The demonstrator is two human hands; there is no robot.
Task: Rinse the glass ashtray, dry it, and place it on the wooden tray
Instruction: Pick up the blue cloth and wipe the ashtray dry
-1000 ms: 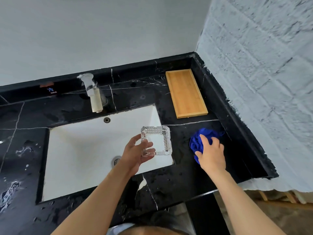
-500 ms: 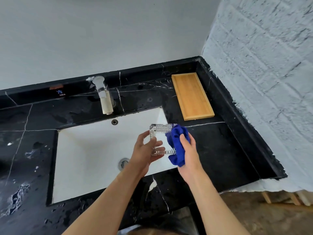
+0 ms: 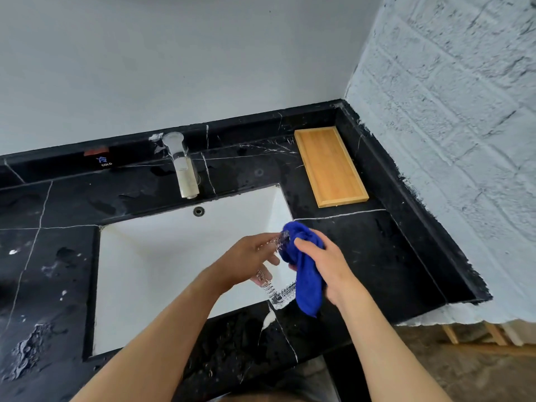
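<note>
My left hand (image 3: 246, 259) grips the clear glass ashtray (image 3: 274, 291) above the right side of the white sink (image 3: 162, 265). The ashtray is tilted on edge and largely hidden by the fingers and the cloth. My right hand (image 3: 327, 265) holds a blue cloth (image 3: 304, 271) pressed against the ashtray's right side, with its tail hanging down. The wooden tray (image 3: 330, 166) lies bare on the black counter at the back right, near the corner of the walls.
A tap (image 3: 182, 166) stands behind the sink, with an overflow hole below it. The black marble counter (image 3: 362, 250) is wet with droplets. A rough white brick wall (image 3: 449, 126) borders the right side; the counter's front edge drops to the floor.
My right hand lifted the blue cloth off the counter, brought it left to the ashtray and now wraps it over the glass. My left hand has tilted the ashtray more on edge.
</note>
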